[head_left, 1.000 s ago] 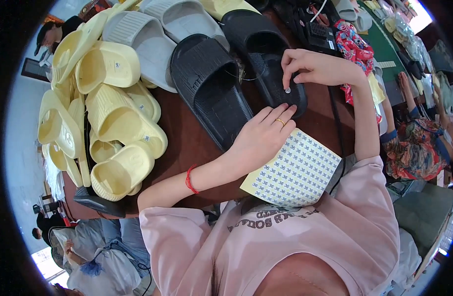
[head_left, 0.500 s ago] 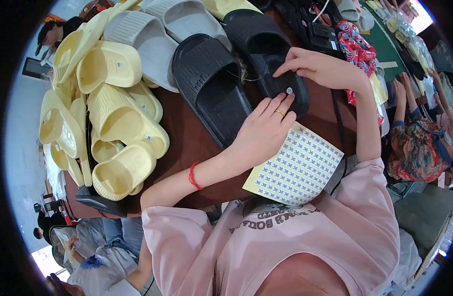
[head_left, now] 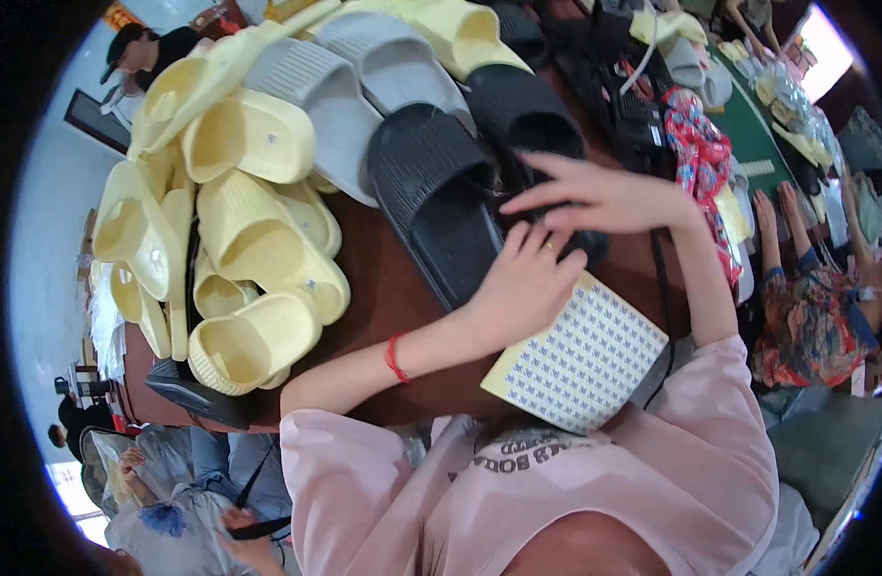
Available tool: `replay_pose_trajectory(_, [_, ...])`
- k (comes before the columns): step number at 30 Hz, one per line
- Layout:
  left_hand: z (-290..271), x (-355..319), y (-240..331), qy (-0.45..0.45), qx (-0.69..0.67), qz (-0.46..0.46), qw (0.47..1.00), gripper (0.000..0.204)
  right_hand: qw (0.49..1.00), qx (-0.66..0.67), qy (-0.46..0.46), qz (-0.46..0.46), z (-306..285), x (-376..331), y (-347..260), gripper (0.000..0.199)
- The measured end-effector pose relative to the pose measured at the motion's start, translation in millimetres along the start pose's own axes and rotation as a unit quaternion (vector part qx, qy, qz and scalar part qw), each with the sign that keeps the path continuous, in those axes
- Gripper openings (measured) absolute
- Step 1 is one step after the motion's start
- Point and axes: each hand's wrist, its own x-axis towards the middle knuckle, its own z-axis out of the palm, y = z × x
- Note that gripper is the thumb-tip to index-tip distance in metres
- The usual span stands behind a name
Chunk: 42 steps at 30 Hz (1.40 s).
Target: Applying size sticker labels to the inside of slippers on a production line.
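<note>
Two black slippers stand in front of me, a left one (head_left: 431, 182) and a right one (head_left: 527, 106) behind and beside it. My left hand (head_left: 527, 288) has its bent fingertips at the heel of the right slipper. A pale yellow sheet of small round stickers (head_left: 580, 355) appears gripped under the thumb side of that hand, tilted toward my chest. Over the same slipper's heel reaches my right hand (head_left: 604, 197), fingers stretched and apart, blurred by motion. The two hands nearly touch. They hide most of the heel.
Pale yellow slippers (head_left: 268, 226) are heaped on the left of the brown table (head_left: 364, 269). Grey slippers (head_left: 316, 106) lie behind the black pair. A dark device (head_left: 640, 120) and red patterned cloth (head_left: 698, 144) lie at right. Other people sit on both sides.
The view has shifted, so the slippers sit lower and further right. My right hand's fingers have spread and moved toward my left hand; the left fingers have bent back over the heel.
</note>
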Motion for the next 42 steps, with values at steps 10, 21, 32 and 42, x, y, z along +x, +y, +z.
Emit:
replay_pose_trajectory(10, [7.7,-20.2,40.6,0.05,-0.018,0.19,0.98,0.028,0.949,-0.089,0.3,0.035,69.7,38.1,2.3,0.045])
replay_pose_trajectory(21, [30.6,-21.1,28.5,0.063,-0.214,0.091,0.971,0.015,0.799,-0.055,0.596,-0.065,5.3,62.9,-101.1,0.042])
replay_pose_trajectory(32, [16.6,-16.5,-18.6,0.126,-0.177,-0.049,0.975,0.017,0.722,-0.253,0.565,-0.309,-66.3,391.1,-255.9,0.035])
replay_pose_trajectory(42, [14.5,-29.5,-45.8,0.242,-0.391,0.017,0.888,0.03,0.869,-0.428,0.226,-0.102,-36.3,485.2,-250.4,0.03])
